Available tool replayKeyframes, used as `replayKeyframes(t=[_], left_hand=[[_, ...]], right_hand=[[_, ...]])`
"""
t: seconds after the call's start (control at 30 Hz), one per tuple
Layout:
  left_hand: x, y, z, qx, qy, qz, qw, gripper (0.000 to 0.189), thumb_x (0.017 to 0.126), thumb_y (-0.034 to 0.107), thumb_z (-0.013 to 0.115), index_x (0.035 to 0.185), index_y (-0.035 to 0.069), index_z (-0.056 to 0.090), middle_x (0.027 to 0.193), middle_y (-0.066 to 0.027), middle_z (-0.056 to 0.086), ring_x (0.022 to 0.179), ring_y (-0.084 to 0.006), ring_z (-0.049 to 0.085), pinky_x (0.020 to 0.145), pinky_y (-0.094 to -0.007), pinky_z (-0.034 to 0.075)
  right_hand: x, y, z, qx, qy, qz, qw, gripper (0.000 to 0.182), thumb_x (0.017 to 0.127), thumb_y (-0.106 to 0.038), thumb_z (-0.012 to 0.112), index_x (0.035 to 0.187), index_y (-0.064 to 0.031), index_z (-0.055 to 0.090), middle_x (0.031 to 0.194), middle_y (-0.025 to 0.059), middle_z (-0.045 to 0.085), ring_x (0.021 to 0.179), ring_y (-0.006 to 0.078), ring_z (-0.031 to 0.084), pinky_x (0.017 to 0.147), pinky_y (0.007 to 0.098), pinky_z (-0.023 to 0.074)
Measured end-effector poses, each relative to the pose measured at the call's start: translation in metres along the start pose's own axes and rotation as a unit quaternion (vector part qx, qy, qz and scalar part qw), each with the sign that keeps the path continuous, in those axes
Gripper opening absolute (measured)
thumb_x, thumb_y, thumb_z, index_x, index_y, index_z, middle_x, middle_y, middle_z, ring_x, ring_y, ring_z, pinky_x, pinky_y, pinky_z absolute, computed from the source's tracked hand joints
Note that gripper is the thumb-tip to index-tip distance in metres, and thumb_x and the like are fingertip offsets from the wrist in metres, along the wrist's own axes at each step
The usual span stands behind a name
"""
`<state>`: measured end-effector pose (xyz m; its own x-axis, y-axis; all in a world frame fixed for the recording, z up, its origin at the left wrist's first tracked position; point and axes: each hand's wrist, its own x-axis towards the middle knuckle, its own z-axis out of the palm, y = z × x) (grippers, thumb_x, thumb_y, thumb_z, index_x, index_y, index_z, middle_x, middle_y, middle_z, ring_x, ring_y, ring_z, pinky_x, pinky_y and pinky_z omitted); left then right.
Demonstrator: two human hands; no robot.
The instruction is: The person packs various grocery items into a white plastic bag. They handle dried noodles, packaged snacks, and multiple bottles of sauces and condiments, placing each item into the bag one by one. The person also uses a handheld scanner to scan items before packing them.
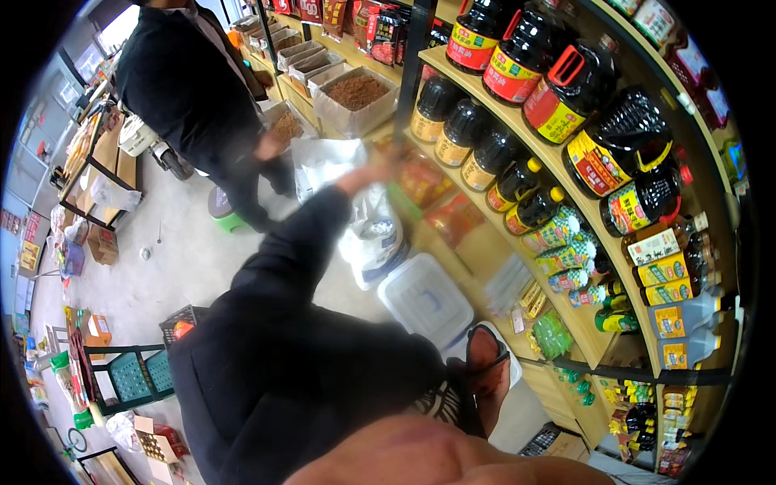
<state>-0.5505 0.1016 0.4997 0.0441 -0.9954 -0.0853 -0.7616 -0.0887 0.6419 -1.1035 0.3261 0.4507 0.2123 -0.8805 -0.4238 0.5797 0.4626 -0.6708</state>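
My left hand [373, 174], blurred, reaches out from a black sleeve beside a white plastic bag [327, 159] and packaged goods [421, 180] on a low shelf. Whether it touches either is unclear. Low and right of the black clothing, what appears to be my right hand [496, 394] is partly visible against a dark-rimmed, reddish-brown object [484, 347]; its grip is unclear. Nearby is a translucent plastic tub with a lid [427, 298]. Blurred bare skin [418, 451] fills the bottom edge close to the lens; which body part it is cannot be told.
Another person in dark clothes [188, 79] stands upper left near a green-legged stool [225, 209]. Shelves of dark sauce bottles [515, 73] curve along the right. A lined box of brown dried goods [357, 100] sits at the top. Crates [136, 373] stand lower left.
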Motion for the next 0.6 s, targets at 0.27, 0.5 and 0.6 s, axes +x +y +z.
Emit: replayKeyframes(t=[0.27,0.5,0.6], left_hand=[[-0.034,0.078,-0.116,-0.486,0.346,0.096,0.797,0.055,0.086,0.016,0.061,0.135,0.005,0.037,0.099,-0.0109,0.065,0.077,-0.0148,0.062,0.073,-0.027,0.05],[-0.102,0.071,0.142,-0.313,-0.224,0.1,0.918,0.031,0.091,0.016,0.061,0.119,0.003,0.06,0.116,-0.0072,0.062,0.106,-0.0138,0.056,0.093,-0.0291,0.045],[-0.116,0.056,0.185,-0.377,-0.256,0.083,0.886,0.036,0.091,0.009,0.06,0.125,0.004,0.055,0.118,-0.0067,0.061,0.11,-0.0144,0.054,0.095,-0.0299,0.044]], right_hand=[[0.048,0.0,0.049,-0.063,-0.024,0.046,0.997,0.05,0.096,-0.027,0.047,0.14,-0.0073,0.033,0.138,0.0135,0.041,0.125,0.0281,0.045,0.101,0.0412,0.0397],[0.03,-0.01,0.062,-0.102,-0.075,0.023,0.992,0.05,0.094,-0.022,0.049,0.137,-0.0041,0.031,0.116,0.016,0.056,0.101,0.0312,0.061,0.082,0.0431,0.053],[0.007,-0.028,0.073,-0.072,-0.047,0.002,0.996,0.047,0.091,-0.009,0.055,0.135,-0.005,0.039,0.117,0.012,0.057,0.101,0.0276,0.061,0.087,0.0432,0.0518]])
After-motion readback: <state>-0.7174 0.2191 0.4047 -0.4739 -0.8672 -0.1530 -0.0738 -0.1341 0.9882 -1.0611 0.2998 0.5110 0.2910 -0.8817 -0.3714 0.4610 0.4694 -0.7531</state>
